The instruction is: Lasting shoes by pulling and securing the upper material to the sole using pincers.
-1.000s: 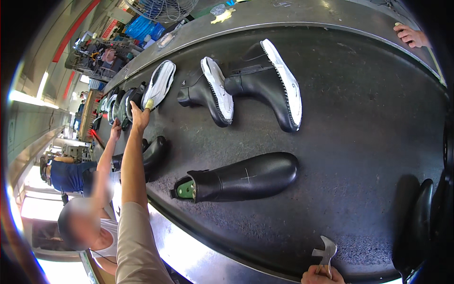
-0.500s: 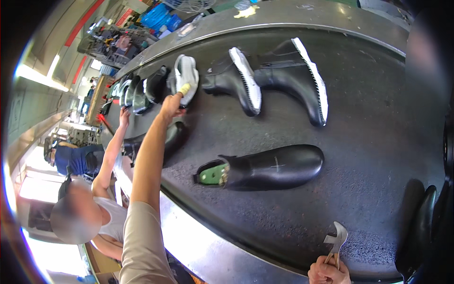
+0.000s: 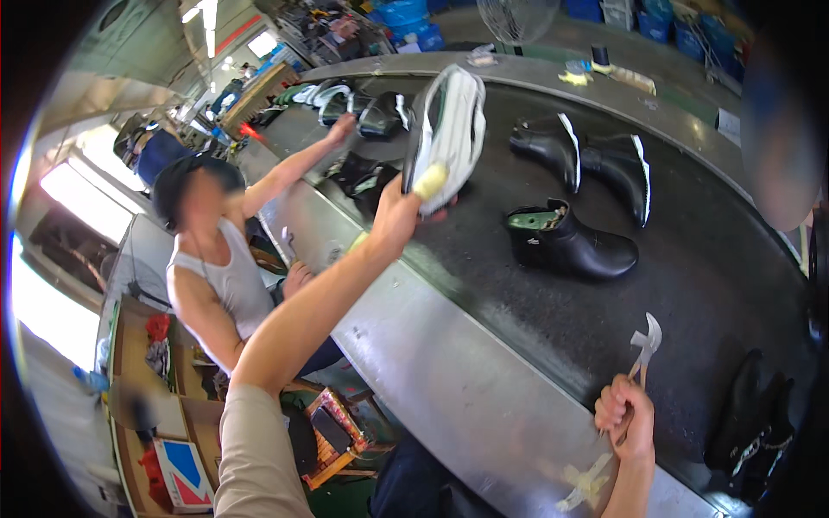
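Observation:
My left hand [image 3: 399, 216], a yellow cover on its thumb, grips a black boot [image 3: 456, 129] with its pale, whitish underside facing me. The boot is held up above the dark belt surface, and most of its upper is hidden behind the sole. In my right hand [image 3: 626, 416], closed in a fist over the near edge, are metal lasting pincers [image 3: 646, 343] with the curved head pointing up. Between the hands and farther in, a black ankle boot [image 3: 579, 250] stands upright with green showing inside its opening.
Two black boots with white soles [image 3: 615, 168] lie on the dark belt [image 3: 527, 337]. More dark footwear [image 3: 749, 427] sits at the lower right. At left a co-worker [image 3: 229, 276] reaches a hand [image 3: 342, 129] toward several shoes. A metal ledge [image 3: 414, 337] borders the belt.
My left hand has raised the pale-soled boot off the belt and brought it nearer. My view has turned, showing more of the co-worker and the ledge. The right hand keeps the pincers.

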Available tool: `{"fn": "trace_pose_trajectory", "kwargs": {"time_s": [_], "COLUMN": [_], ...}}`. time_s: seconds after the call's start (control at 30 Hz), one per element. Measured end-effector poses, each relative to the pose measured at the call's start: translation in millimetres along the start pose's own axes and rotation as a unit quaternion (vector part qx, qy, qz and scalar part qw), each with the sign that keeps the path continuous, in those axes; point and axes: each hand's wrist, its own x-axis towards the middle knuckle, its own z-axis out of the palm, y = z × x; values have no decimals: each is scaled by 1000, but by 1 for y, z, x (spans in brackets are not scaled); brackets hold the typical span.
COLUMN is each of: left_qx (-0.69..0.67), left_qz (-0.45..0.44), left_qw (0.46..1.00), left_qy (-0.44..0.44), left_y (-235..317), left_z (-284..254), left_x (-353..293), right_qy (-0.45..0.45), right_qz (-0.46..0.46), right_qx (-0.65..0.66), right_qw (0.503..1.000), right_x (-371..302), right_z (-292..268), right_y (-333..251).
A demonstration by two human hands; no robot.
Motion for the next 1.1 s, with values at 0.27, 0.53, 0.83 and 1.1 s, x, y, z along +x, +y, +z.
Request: {"fn": "trace_pose_trajectory", "kwargs": {"time_s": [0.27,0.53,0.83,1.1], "left_qx": [-107,145,359,339], "left_qz": [-70,-3,296,203], "left_qw": [992,989,880,893], "left_qy": [10,3,-94,215], "left_y": [3,-25,-56,-86], "left_z": [-48,-95,-111,-103], "left_x": [-340,-512,-576,-592], "right_qy": [3,-196,-299,-183], "right_qz": [-116,-112,-54,-111], "right_qx": [-126,-297,-401,-344], "right_qw": [985,928,865,914], "right_x": [23,-76,-140,-204], "right_z": [5,113,112,136], "right_y": [10,88,180,231]}}
